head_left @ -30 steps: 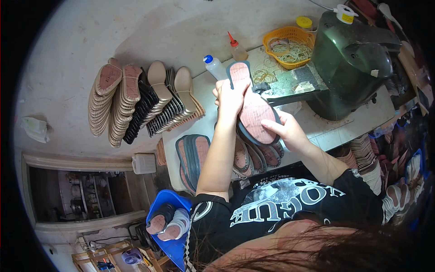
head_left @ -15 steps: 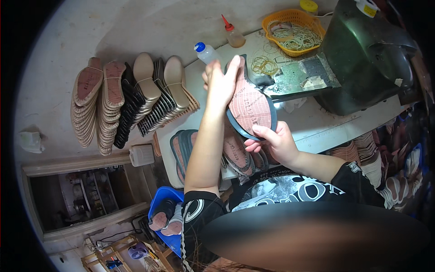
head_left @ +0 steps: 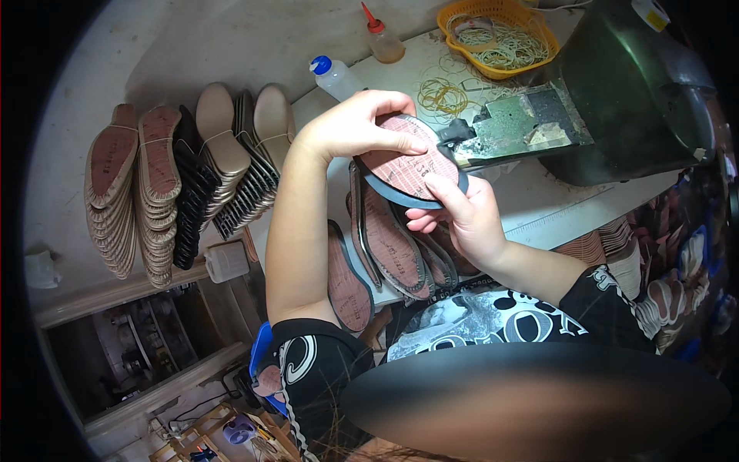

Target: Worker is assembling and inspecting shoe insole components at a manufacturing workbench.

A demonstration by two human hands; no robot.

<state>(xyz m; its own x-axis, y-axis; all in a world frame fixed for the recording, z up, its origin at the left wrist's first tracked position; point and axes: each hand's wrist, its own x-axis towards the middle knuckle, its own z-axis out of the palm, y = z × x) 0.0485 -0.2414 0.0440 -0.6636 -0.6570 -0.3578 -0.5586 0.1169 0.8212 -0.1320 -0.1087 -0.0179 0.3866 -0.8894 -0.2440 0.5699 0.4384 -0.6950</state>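
Between my two hands is a shoe insole (head_left: pixel 394 171) with a pink gridded face and a dark blue edge. My left hand (head_left: pixel 362 131) is closed on its upper part, the thumb lying across the pink face and the fingers behind. At its lower right, my right hand (head_left: pixel 468 215) pinches the rim, thumb on top and fingers beneath. The insole's right edge is against the small dark head (head_left: pixel 456 134) of a green machine (head_left: pixel 643 115); whether they touch I cannot tell. Below my hands, several pink-faced insoles (head_left: pixel 391 239) lie at the table's near edge.
Bundles of stacked insoles (head_left: pixel 223 127) lean at the left. Behind my left hand are a blue-capped bottle (head_left: pixel 335 78) and a red-tipped bottle (head_left: pixel 385 45). A yellow basket (head_left: pixel 454 58) holds rubber bands, and loose bands (head_left: pixel 443 96) lie near the machine's metal plate (head_left: pixel 531 127).
My left hand has shifted from the insole's narrow end onto its broad pink face, thumb now across it. The insole has turned and moved slightly up. The whole view has shifted a little.
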